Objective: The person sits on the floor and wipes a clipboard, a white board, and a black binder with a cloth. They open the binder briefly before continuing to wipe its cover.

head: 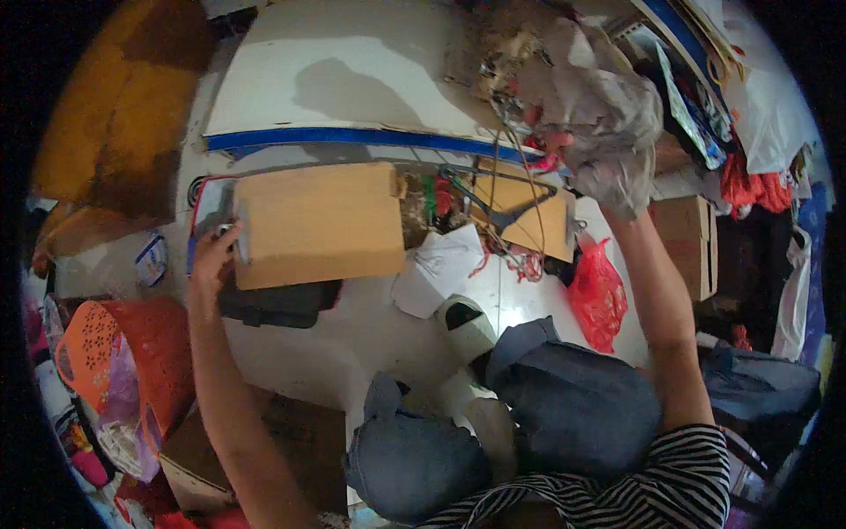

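My left hand (215, 254) grips the left end of a large tan board (320, 225), which looks like a clipboard with a metal clip at that end. The board lies over a dark flat case (281, 304). My right arm reaches up and forward to a crumpled grey plastic bag (611, 125); the bag covers my right hand, so its fingers are hidden. Beside the bag hangs a brown cord (543, 218). A dark plastic clothes hanger (505, 215) rests on a smaller tan clipboard (486, 192) below.
A blue-edged white panel (330, 86) stands ahead. White paper (439, 268) and a red plastic bag (598, 297) lie on the tiled floor. To the left is an orange basket (158, 357), near a cardboard box (297, 436). Another carton (684, 244) sits at right.
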`<move>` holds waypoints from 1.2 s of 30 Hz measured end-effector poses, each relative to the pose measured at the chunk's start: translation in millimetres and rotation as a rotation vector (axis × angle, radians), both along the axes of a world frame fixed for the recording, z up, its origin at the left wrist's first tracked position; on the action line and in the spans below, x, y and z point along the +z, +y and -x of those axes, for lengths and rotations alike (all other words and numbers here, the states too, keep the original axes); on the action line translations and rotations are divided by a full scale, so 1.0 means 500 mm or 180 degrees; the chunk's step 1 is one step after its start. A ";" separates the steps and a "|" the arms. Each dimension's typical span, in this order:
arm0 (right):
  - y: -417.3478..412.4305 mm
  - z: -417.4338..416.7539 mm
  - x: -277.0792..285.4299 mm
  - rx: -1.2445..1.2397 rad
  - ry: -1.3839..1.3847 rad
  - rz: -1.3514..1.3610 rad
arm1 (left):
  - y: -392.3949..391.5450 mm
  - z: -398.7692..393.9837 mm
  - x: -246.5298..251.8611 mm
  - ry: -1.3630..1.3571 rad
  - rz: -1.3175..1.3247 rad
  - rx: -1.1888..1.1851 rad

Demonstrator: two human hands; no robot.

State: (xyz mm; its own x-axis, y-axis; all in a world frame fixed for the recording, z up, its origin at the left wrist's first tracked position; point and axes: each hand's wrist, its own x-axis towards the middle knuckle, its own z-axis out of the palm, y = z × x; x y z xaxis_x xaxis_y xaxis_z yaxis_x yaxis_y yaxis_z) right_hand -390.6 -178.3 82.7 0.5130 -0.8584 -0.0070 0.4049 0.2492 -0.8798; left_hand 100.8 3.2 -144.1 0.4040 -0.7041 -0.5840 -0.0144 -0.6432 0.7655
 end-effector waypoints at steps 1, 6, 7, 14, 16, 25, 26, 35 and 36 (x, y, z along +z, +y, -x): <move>-0.001 -0.005 0.008 -0.0045 0.0042 0.0059 | 0.004 0.006 0.016 0.0277 0.0003 0.0182; -0.017 -0.051 0.015 -0.0230 0.0204 0.0284 | 0.001 0.003 0.045 0.0962 0.0011 0.0370; -0.023 -0.063 0.018 -0.0271 0.0236 0.0321 | -0.002 0.026 0.080 0.1141 0.0143 0.0437; -0.036 -0.173 -0.010 -0.0406 0.0283 0.0224 | 0.024 0.036 0.120 0.0797 0.0933 0.0628; -0.031 -0.219 -0.038 -0.0366 0.0233 0.0111 | 0.055 0.040 0.138 0.0846 0.1110 0.0638; 0.077 -0.218 -0.164 -0.0007 0.0073 0.0544 | 0.093 0.175 0.264 -0.0255 0.1432 0.0811; 0.081 -0.232 -0.177 0.0021 0.0274 0.1184 | 0.090 0.190 0.282 -0.0433 0.1329 0.0755; 0.352 -0.380 -0.186 -0.0141 0.2430 0.3633 | 0.080 0.314 0.283 -0.0857 0.1376 0.1168; 0.363 -0.392 -0.188 -0.0266 0.2364 0.3586 | 0.108 0.287 0.269 -0.1111 0.1397 0.0745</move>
